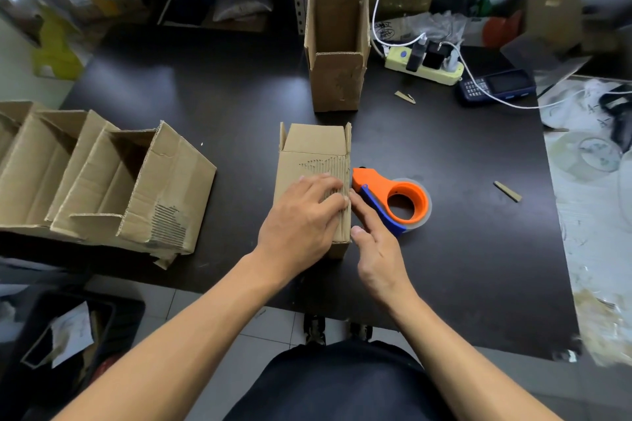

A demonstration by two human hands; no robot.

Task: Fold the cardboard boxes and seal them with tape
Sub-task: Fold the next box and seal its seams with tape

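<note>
A small cardboard box (316, 154) lies on its side in the middle of the black table (205, 99), its open flaps pointing away from me. My left hand (301, 219) presses flat on the box's top face with fingers spread. My right hand (376, 246) touches the box's right side with straight fingers. Just right of the box lies an orange and blue tape dispenser (398, 200) holding a roll of clear tape; neither hand holds it. A second small box (337, 48) stands upright and open behind.
Several larger open boxes (102, 178) lie nested at the table's left. A power strip (424, 63) with white cables and a dark handheld device (496, 85) sit at the back right. Cardboard scraps (508, 191) lie right. Shelving stands behind; a bin (68, 331) is on the floor.
</note>
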